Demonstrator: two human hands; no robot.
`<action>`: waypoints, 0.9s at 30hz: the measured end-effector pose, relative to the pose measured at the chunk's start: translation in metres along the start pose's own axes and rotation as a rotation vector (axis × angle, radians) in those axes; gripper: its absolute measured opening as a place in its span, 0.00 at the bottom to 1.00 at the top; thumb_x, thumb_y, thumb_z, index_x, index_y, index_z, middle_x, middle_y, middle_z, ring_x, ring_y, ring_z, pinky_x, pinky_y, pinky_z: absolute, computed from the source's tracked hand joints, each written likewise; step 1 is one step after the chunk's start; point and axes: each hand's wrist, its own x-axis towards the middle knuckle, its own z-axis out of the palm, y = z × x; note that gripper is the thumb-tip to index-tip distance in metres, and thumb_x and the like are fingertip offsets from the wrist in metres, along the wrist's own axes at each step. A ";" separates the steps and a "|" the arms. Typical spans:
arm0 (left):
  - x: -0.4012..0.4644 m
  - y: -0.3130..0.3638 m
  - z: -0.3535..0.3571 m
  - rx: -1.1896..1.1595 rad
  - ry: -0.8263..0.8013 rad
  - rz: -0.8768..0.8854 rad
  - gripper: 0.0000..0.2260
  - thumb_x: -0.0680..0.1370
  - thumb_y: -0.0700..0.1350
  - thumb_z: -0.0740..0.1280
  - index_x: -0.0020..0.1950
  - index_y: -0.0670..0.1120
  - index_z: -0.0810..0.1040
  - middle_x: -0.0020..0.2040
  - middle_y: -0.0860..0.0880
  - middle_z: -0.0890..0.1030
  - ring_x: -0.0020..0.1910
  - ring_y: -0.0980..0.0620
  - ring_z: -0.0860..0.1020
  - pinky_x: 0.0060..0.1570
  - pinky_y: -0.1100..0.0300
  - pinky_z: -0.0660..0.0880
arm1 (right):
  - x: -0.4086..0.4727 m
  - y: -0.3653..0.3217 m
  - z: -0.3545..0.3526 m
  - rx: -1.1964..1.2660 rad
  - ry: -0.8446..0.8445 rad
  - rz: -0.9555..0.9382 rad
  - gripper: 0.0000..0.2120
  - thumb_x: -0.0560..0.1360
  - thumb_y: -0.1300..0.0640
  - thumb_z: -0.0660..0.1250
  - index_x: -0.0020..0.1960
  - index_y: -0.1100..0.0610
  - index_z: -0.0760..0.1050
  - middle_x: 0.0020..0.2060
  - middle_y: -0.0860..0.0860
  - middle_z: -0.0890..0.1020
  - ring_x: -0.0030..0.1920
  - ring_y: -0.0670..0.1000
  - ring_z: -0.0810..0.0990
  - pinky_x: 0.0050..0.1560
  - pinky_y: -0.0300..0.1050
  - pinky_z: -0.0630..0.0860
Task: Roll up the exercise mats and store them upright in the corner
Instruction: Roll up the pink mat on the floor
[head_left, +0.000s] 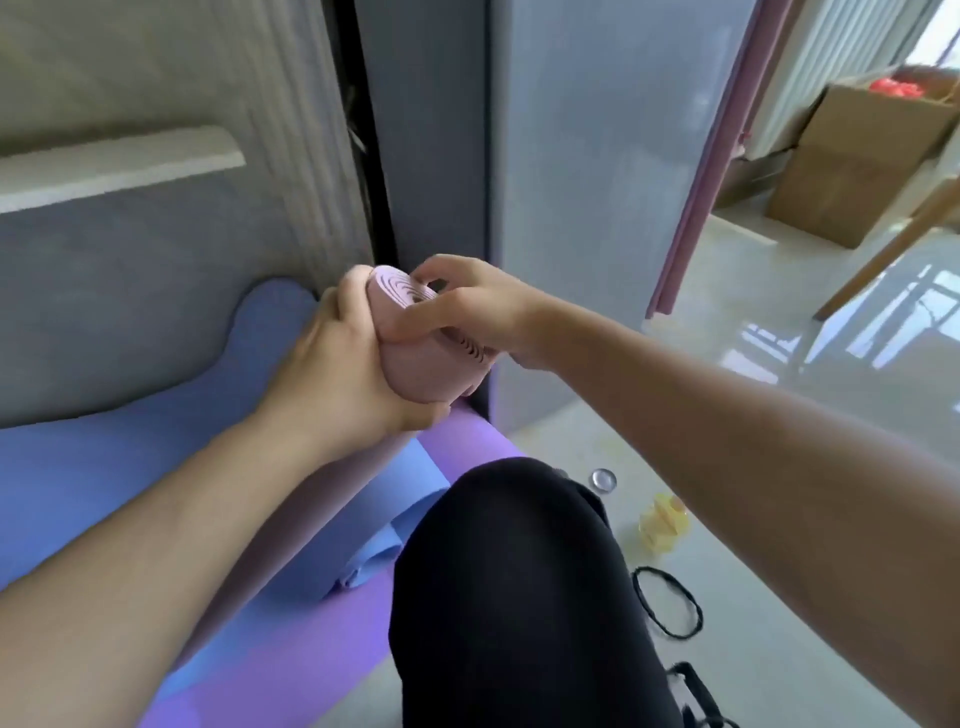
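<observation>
A pink exercise mat (431, 371), rolled into a tight tube, rises at a slant from the lower left toward the grey wall corner; its spiral end faces up. My left hand (337, 374) grips the tube just below that end. My right hand (467, 306) lies over the spiral end, its thumb and fingers curled round the rim. Under the roll a blue mat (78, 467) lies spread out with one end curled up against the wall. A purple mat (291, 670) lies flat on the floor beneath it.
My knee in black trousers (514, 587) is at the bottom centre. On the pale floor at the right lie a yellow plastic object (662, 525), a clear round object (604, 479) and a black loop (670, 603). A cardboard box (857, 171) and pink curtain (711, 171) stand farther right.
</observation>
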 end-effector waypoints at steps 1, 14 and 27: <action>0.005 0.005 0.018 0.011 -0.061 0.006 0.50 0.59 0.59 0.84 0.73 0.60 0.58 0.68 0.55 0.71 0.58 0.50 0.75 0.50 0.50 0.76 | -0.001 0.025 -0.007 0.022 0.008 0.044 0.24 0.69 0.48 0.83 0.61 0.47 0.79 0.53 0.51 0.83 0.49 0.58 0.88 0.44 0.68 0.86; 0.018 0.046 0.243 0.328 -0.543 0.242 0.41 0.60 0.69 0.76 0.67 0.61 0.61 0.60 0.58 0.73 0.58 0.48 0.79 0.51 0.49 0.76 | -0.064 0.335 -0.060 0.589 0.020 0.355 0.25 0.78 0.45 0.72 0.73 0.51 0.76 0.64 0.54 0.84 0.60 0.55 0.85 0.56 0.55 0.83; 0.035 0.038 0.260 0.298 -0.596 0.275 0.45 0.59 0.69 0.75 0.70 0.61 0.59 0.62 0.60 0.71 0.59 0.51 0.78 0.53 0.49 0.76 | -0.087 0.505 0.058 -0.436 0.176 0.883 0.07 0.71 0.62 0.59 0.45 0.52 0.69 0.43 0.50 0.79 0.46 0.56 0.80 0.43 0.50 0.70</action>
